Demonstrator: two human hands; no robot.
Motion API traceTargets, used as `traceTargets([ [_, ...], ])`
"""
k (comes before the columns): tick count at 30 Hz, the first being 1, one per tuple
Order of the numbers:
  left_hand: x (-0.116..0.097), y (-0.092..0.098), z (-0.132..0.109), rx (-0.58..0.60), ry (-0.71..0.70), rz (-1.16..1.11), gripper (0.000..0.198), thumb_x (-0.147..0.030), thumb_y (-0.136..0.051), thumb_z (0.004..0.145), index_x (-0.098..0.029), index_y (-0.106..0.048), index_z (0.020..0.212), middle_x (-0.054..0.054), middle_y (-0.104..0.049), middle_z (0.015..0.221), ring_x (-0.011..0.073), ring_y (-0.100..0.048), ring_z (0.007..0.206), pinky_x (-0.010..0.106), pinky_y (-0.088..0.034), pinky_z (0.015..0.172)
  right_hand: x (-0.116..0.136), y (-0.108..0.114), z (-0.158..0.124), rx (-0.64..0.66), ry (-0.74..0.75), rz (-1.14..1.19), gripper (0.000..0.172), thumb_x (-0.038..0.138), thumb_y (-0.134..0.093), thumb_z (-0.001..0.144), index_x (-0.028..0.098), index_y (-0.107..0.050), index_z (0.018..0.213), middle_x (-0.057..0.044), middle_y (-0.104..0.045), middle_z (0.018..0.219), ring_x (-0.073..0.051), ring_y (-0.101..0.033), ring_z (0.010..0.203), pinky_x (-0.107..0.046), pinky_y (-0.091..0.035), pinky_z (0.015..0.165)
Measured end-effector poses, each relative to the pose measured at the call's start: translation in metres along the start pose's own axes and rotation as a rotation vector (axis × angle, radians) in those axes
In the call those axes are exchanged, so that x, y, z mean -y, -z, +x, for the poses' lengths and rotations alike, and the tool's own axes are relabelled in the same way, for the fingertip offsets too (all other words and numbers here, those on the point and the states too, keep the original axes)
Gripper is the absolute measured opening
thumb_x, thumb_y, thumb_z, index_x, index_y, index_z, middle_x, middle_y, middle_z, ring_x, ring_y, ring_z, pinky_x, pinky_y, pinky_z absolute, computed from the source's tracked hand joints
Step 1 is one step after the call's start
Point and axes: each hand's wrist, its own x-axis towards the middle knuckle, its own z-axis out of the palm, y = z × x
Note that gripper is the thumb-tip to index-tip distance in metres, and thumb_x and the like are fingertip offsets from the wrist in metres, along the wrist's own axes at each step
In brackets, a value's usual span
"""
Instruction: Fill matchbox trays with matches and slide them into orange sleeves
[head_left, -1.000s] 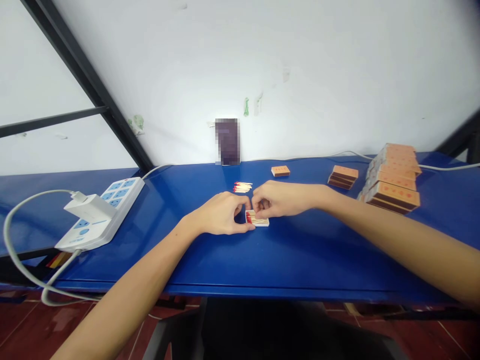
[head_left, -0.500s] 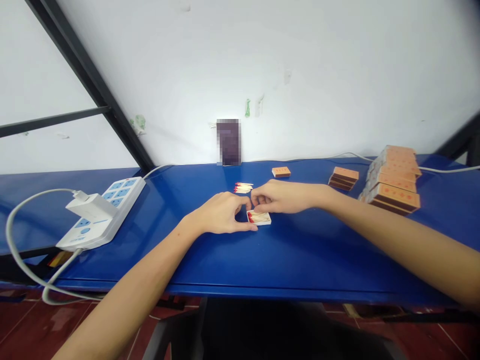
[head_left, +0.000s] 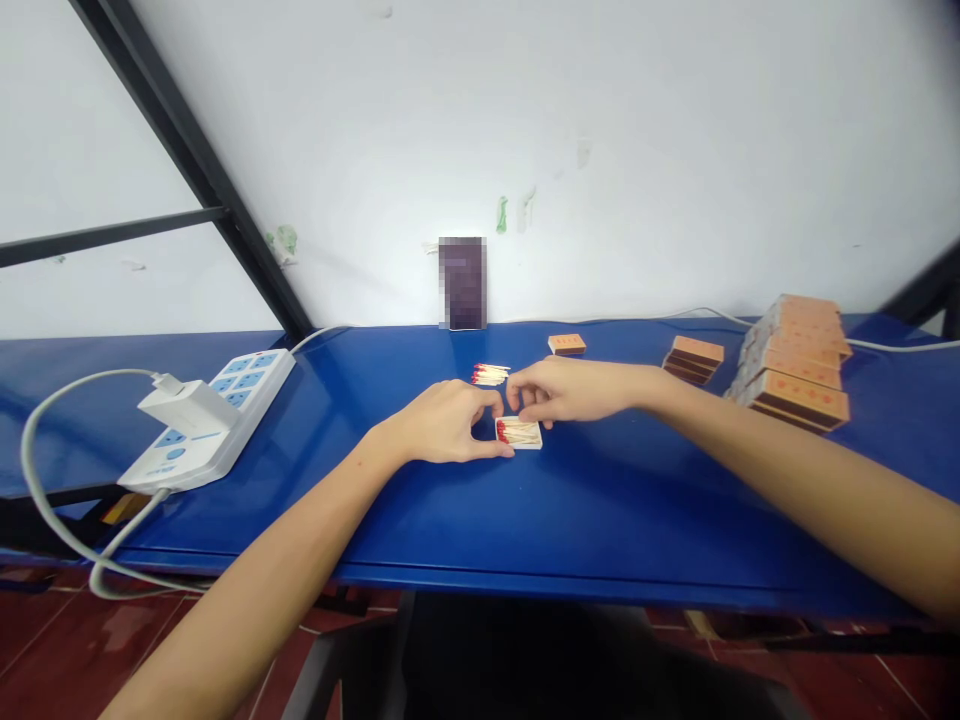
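A small white matchbox tray [head_left: 531, 446] lies on the blue table, with several red-headed matches [head_left: 517, 432] in it, heads to the left. My left hand [head_left: 450, 425] holds the tray's left end between thumb and forefinger. Over the tray's far right edge is my right hand [head_left: 559, 390], its fingers curled but apart, with nothing visible between them. Just beyond both hands, a loose bunch of matches [head_left: 490, 375] rests on the table, heads also to the left.
One closed matchbox [head_left: 566, 344] lies near the wall. A short stack of matchboxes [head_left: 694, 360] and a larger pile [head_left: 802, 365] stand at the right. At the left are a white power strip [head_left: 217, 430] with a plugged-in adapter and a looping cable. A dark, blurred-out object [head_left: 465, 285] leans against the wall.
My right hand's fingers have lifted and spread a little, showing more of the matches in the tray. My left hand stays on the tray. The whole view has shifted slightly.
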Motion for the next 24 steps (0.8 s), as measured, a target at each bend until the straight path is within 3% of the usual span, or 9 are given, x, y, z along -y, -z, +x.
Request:
traceTargets([
  [9,-0.002,0.001,0.0,0.011,0.001,0.011,0.047,-0.064,-0.067,0.078,-0.018,-0.063,0.085,-0.001,-0.059,0.069,0.0134,-0.049,0.06,0.025,-0.029,0.057,0.003,-0.001,0.0,0.015,-0.007,-0.06,0.017,0.033,-0.064,0.084,0.018,-0.061,0.09,-0.002,-0.068,0.08,-0.013,-0.059,0.067,-0.024,-0.04,0.059],
  [18,-0.003,0.001,0.0,0.016,0.004,0.007,0.044,-0.061,-0.07,0.077,-0.018,-0.064,0.087,-0.002,-0.058,0.067,0.0129,-0.048,0.058,0.024,-0.029,0.056,0.001,-0.006,0.002,-0.015,0.04,-0.05,0.02,0.034,-0.053,0.092,0.017,-0.063,0.088,-0.002,-0.067,0.077,-0.012,-0.055,0.064,-0.025,-0.036,0.06],
  [20,-0.003,0.002,-0.001,0.02,0.007,-0.001,0.043,-0.059,-0.07,0.077,-0.018,-0.064,0.086,-0.002,-0.058,0.066,0.0128,-0.048,0.058,0.024,-0.029,0.056,-0.004,-0.008,0.005,-0.107,0.066,-0.077,0.027,0.034,-0.046,0.096,0.017,-0.061,0.083,-0.001,-0.063,0.071,-0.012,-0.051,0.06,-0.025,-0.033,0.059],
  [24,-0.004,0.003,-0.002,0.023,0.02,-0.008,0.041,-0.058,-0.07,0.077,-0.019,-0.064,0.087,-0.002,-0.057,0.066,0.013,-0.049,0.058,0.025,-0.029,0.056,-0.022,-0.016,0.015,-0.485,-0.001,-0.175,0.034,0.031,-0.039,0.099,0.017,-0.057,0.074,0.001,-0.055,0.061,-0.011,-0.043,0.055,-0.026,-0.029,0.058],
])
